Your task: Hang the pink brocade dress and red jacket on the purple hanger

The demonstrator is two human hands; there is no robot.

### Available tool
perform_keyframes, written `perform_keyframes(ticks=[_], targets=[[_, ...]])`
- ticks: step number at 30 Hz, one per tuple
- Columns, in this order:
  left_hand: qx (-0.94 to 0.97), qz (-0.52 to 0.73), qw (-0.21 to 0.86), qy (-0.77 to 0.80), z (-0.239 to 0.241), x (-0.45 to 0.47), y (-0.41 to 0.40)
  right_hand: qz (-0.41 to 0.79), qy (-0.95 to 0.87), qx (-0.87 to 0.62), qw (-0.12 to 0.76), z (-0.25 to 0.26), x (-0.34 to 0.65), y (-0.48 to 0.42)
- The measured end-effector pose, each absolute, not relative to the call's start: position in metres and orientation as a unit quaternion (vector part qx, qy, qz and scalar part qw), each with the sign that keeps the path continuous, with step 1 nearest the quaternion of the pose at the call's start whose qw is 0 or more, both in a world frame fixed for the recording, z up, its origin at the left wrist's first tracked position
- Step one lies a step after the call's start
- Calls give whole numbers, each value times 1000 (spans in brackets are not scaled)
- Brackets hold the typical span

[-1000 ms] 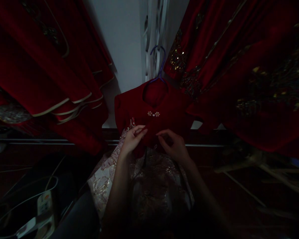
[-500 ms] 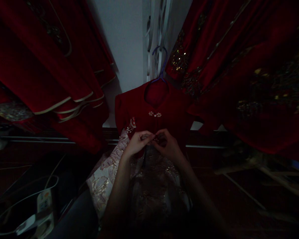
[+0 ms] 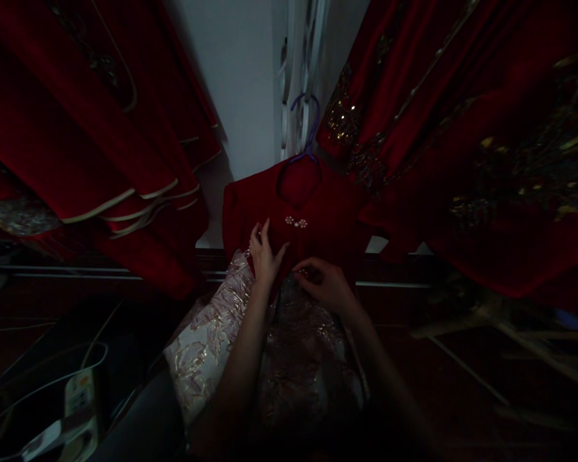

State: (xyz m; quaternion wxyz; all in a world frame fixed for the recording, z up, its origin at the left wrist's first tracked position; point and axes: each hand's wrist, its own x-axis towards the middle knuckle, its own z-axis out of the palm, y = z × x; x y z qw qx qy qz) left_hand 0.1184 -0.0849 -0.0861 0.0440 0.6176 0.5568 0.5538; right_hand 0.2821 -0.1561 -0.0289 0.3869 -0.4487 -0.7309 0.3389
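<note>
A red garment (image 3: pixel 334 199) hangs from a purple hanger (image 3: pixel 313 131) in front of me. A pearl flower clasp (image 3: pixel 296 222) joins its front below the neckline. My left hand (image 3: pixel 266 255) is over the garment's left side with fingers spread, thumb apart from the index finger. It covers most of a beaded tassel ornament there. Lower down, my right hand (image 3: pixel 324 282) has thumb and fingertips pinched on a small beaded clasp (image 3: pixel 302 272). Below my hands, shiny pink-and-gold brocade fabric (image 3: pixel 192 359) spreads under my forearms.
Red garments with pale edging (image 3: pixel 139 147) hang on the left. More red garments with gold sequins (image 3: pixel 344 122) hang on the right. A power strip (image 3: pixel 81 404) with a white cable lies at lower left. Metal rack bars (image 3: pixel 476 369) stand low on the right.
My left hand has let go of the lower clasp area and moved up and left to the tassel ornament, its fingers opening. My right hand stays at the lower clasp.
</note>
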Motion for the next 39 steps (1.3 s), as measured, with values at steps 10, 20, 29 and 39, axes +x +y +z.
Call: perform_keyframes(ticks=[10,20,29,39], targets=[[511,635,30,579,-95,86,-89,348,-745,-436,367,-29,287,-153],[494,638,49,589,-97,80,-93,337,-753,-434,362,-26,288,-154],[491,635,147,578,-91,70,-95,340,-753,-426,369,-32,287,-152],[460,674,158,556,-78,71,-98,365,-743,-426,365,-28,284,-154]])
